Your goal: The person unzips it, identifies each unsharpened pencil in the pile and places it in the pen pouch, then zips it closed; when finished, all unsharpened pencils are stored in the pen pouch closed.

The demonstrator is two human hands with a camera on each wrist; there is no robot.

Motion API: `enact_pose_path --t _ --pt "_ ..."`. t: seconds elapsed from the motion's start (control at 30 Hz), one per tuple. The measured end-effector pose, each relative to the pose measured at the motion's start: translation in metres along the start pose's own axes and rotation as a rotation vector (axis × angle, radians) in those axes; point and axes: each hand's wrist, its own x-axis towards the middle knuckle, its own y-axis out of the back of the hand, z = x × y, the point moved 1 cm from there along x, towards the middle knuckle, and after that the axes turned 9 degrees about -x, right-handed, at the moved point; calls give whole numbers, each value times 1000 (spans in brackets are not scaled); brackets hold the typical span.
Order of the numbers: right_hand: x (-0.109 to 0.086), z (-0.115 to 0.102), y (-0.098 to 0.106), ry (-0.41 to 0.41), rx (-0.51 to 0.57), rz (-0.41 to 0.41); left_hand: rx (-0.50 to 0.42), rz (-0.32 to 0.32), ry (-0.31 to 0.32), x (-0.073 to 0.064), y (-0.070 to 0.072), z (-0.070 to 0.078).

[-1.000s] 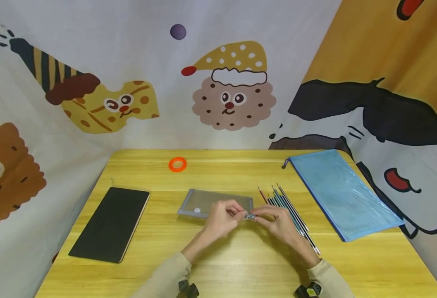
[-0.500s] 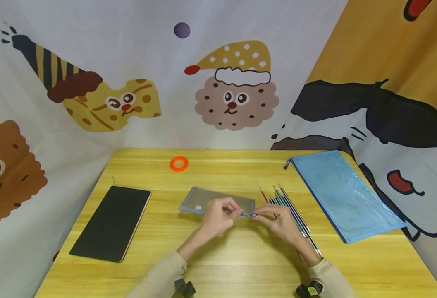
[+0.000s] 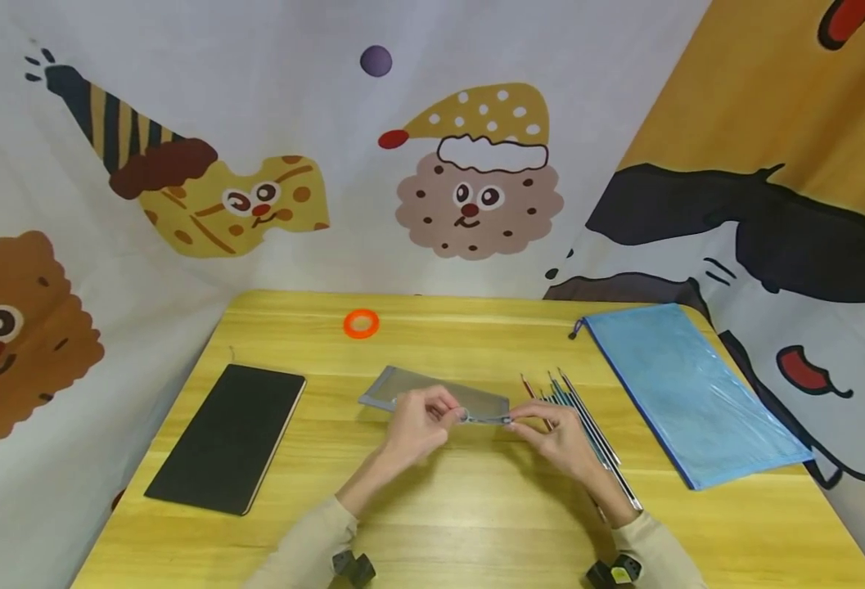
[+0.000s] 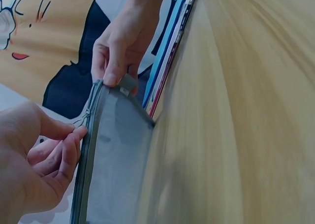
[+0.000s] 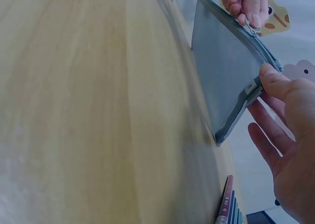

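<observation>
A grey see-through zip pouch [image 3: 403,383] is held with its zipped edge raised off the table. My left hand [image 3: 417,429] pinches the metal zipper pull [image 4: 82,120] between thumb and forefinger, partway along the zip. At the right end of the pouch, my right hand [image 3: 560,442] pinches the top corner with thumb and fingers. A small fabric tag [image 5: 250,87] shows on the side edge by the right thumb. In the left wrist view the pouch's flat side [image 4: 123,150] faces the table.
Several pencils [image 3: 587,421] lie fanned out beside and partly under the right forearm. A blue zip document bag [image 3: 690,393] is at the right, a black notebook [image 3: 226,442] at the left. An orange ring [image 3: 362,324] lies near the back edge.
My left hand has drawn the zipper pull to the left along the zip, away from my right hand. The right hand keeps its pinch on the pouch corner.
</observation>
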Motion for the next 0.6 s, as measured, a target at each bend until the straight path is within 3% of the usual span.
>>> enact_pose_path --t 0.37,0.6 --pt "1 -1 0 -23 -25 -10 106 76 -35 -2 29 2" --pt "-1 0 1 -42 -58 18 175 140 -15 -6 51 -1"
